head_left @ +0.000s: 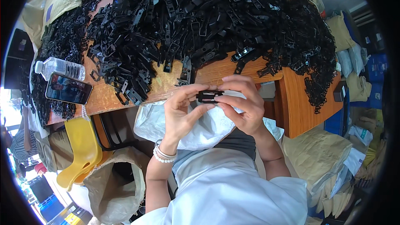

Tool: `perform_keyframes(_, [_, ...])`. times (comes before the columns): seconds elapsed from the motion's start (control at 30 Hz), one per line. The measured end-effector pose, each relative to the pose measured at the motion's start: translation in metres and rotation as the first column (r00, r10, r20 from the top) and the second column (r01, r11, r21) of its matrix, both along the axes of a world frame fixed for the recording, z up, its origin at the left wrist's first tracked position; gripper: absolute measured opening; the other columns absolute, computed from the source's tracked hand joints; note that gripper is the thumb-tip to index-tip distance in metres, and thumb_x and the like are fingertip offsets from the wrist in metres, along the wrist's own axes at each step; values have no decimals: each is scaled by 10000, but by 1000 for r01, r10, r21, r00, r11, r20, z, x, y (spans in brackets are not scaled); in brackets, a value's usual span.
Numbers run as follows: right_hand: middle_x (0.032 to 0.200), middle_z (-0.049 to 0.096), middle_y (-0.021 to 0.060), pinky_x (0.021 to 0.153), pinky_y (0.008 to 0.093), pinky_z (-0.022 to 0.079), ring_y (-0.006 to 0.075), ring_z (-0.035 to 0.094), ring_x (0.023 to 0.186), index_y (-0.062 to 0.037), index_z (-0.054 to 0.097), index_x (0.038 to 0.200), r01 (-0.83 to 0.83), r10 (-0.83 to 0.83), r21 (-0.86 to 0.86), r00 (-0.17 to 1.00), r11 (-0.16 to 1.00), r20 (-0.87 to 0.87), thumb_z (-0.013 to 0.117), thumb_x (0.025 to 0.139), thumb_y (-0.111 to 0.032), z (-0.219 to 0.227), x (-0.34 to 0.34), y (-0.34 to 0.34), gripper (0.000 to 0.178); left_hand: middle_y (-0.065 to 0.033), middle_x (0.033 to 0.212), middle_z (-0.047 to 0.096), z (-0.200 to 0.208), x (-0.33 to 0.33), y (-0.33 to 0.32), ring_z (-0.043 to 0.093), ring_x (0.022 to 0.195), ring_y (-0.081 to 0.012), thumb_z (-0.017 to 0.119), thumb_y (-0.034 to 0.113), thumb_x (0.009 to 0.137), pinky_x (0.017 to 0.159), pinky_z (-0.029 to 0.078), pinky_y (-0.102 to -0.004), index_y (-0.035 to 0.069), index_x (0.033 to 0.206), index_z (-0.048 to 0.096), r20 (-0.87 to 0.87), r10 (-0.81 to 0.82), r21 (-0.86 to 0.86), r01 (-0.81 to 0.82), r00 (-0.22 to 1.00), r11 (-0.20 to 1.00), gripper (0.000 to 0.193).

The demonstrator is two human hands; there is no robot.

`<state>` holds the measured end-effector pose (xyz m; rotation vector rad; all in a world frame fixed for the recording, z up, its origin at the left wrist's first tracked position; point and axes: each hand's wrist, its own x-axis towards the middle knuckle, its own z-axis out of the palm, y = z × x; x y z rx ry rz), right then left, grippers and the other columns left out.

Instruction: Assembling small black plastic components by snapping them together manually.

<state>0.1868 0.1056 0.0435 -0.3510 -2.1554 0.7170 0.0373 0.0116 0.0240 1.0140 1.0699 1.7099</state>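
Item: small black plastic clip (208, 96), flat and rectangular with an open slot, held level just before the near edge of the wooden table (216, 75), above a white plastic bag (200, 127) on the lap. Left hand (183, 108) pinches its left end with narrowed fingers; right hand (241, 104) closes around its right end. Surroundings: large heap of like black clips (208, 16) covering the tabletop behind; phone (68, 88) and water bottle (60, 67) at the left; yellow stool (81, 150) and open tan sack (118, 183) below.
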Motion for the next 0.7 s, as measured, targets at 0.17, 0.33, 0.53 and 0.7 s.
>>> perform_keyframes(0.17, [986,593,115,781,358,453,293,549,981,-34,656,878,-40,40,-11,997,999,70,697,667,-22,4,-2,-2,215,-151,1030,617,-2,2,-7,611,945,-194,648,-110,729,839,495,-287,-60,1085,533,119,15,-122,0,993,993,378])
perform_keyframes(0.33, [970,586,126,788,324,449,268,555,951,15,628,857,37,-64,-298,995,954,-82,686,723,-26,-23,19,-8,151,-79,880,620,-18,-4,-14,610,716,-156,667,-48,723,618,488,-251,5,1017,591,-563,161,-87,-252,811,964,308])
perform_keyframes(0.53, [948,573,97,732,257,441,147,542,837,67,607,870,74,-256,-719,955,691,-148,640,806,-35,-32,25,-16,125,-97,803,503,-27,-18,-2,540,690,-250,628,-35,701,533,436,-341,-1,909,594,-966,181,113,-325,186,939,213])
perform_keyframes(0.7, [950,558,81,616,241,426,107,502,702,79,609,883,63,-246,-828,965,557,-92,619,822,-28,-29,16,-20,124,-98,781,523,-24,-18,-5,553,665,-252,627,-54,700,534,437,-340,-1,865,590,-959,176,110,-286,220,952,178])
